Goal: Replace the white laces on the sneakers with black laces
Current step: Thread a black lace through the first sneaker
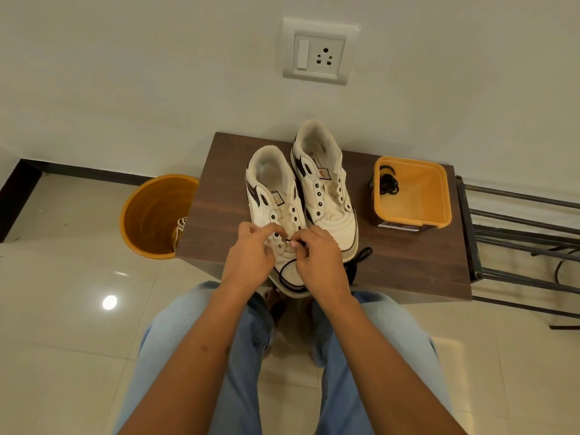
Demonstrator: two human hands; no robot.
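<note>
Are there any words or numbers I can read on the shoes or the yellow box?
None can be read.
Left sneaker: small tongue label with an orange mark, too blurred to read.
Right sneaker: the same kind of label, too blurred to read.
Yellow box: a strip of print along its near bottom edge, too small to read.
Wall socket: no words visible.

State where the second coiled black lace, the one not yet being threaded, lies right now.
In the head view, the coiled black lace lies in the far-left corner of the square orange plastic tub, on the right side of the dark wooden table, just right of the white sneakers.
</note>
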